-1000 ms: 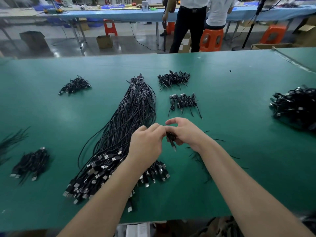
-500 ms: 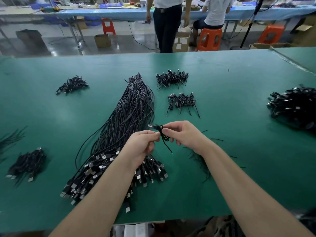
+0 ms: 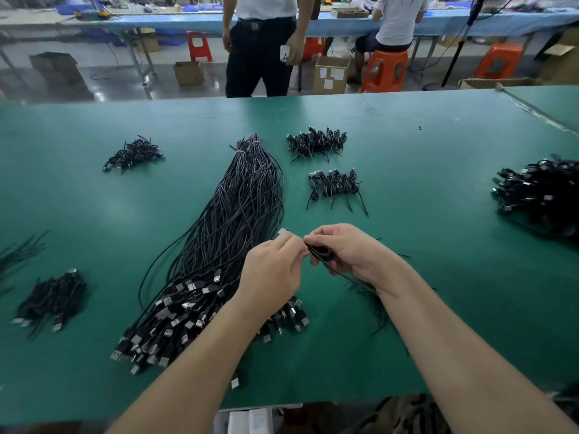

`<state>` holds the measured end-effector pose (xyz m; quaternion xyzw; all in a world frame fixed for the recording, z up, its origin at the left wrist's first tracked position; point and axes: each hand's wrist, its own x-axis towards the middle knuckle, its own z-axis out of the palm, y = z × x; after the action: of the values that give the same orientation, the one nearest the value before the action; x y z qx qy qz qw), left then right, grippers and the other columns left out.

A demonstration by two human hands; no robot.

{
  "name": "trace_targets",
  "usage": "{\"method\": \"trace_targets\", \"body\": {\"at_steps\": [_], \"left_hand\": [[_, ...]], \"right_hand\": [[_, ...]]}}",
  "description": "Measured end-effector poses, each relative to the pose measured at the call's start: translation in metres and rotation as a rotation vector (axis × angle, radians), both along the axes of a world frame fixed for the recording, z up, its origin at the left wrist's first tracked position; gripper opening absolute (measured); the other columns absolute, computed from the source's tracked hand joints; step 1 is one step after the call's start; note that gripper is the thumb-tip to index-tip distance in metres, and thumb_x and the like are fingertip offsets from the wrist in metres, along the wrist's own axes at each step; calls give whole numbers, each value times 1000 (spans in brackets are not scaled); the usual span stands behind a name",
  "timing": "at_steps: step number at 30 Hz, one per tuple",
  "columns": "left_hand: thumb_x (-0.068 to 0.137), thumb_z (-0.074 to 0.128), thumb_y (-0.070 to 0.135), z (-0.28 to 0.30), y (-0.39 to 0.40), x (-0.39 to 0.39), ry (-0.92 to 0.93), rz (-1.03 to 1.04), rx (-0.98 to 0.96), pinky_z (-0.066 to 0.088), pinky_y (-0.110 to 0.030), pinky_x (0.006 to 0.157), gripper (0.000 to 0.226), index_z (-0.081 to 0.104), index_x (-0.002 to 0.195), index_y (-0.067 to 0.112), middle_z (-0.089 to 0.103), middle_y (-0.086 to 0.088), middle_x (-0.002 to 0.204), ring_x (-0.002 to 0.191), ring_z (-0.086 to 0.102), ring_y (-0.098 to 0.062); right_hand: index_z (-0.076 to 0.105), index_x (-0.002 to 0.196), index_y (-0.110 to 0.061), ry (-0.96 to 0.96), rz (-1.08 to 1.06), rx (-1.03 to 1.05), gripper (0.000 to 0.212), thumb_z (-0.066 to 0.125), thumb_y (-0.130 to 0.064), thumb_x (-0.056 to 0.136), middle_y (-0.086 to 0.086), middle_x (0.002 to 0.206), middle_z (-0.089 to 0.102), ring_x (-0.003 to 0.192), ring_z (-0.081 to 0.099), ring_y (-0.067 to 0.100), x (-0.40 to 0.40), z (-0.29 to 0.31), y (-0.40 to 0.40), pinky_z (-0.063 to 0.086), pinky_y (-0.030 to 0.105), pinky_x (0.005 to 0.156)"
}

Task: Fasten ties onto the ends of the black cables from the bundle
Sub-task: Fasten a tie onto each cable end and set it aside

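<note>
Green-topped bench (image 3: 407, 245) fills the middle and lower frame; its far edge runs across the upper third. Beyond it, a grey glossy floor, a long blue-covered table (image 3: 175, 23) across the top, cardboard boxes (image 3: 330, 75) on the floor, and three orange stools (image 3: 387, 70) at upper right, plus a red one at upper centre. Two people at the top of the frame: one standing in dark trousers (image 3: 260, 54) with a phone in one hand, one seated on a stool (image 3: 398, 23).

Centre frame: one large bundle of black cables (image 3: 238, 220), narrow and tied at the far end, fanning out to silver plugs at lower left.

Small heaps of coiled black cables, counted: two right of the bundle's top (image 3: 316, 144) (image 3: 335, 186), one at upper left (image 3: 133, 153), one at lower left (image 3: 50, 300). Four in all. A larger dark pile (image 3: 542, 195) sits at the right edge. Loose thin black ties (image 3: 372, 296) lie under the right wrist; count unclear.

Left hand (image 3: 272, 274), fingers curled, pinches one cable end, a silver plug (image 3: 282, 231) showing above the fingertips. Right hand (image 3: 347, 249) curls round a small black coil of cable (image 3: 322, 255) between the two hands, just right of the bundle and above the bench. Whether a tie is on it, cannot tell.
</note>
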<state>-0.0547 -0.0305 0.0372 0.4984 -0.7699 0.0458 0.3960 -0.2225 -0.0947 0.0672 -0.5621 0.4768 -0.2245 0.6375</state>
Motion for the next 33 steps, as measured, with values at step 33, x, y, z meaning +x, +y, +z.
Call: {"method": "trace_targets", "body": {"at_steps": [33], "left_hand": [[91,70,7,14,-1,-8,313,93,371,35,-26,57,20,58,76,14,52,9,65,56,45,-11]], "right_hand": [[58,90,-16,12,-102,-50,12,68,-21,95,8,72,59,50,45,14,8,-2,3,40,24,45]]}}
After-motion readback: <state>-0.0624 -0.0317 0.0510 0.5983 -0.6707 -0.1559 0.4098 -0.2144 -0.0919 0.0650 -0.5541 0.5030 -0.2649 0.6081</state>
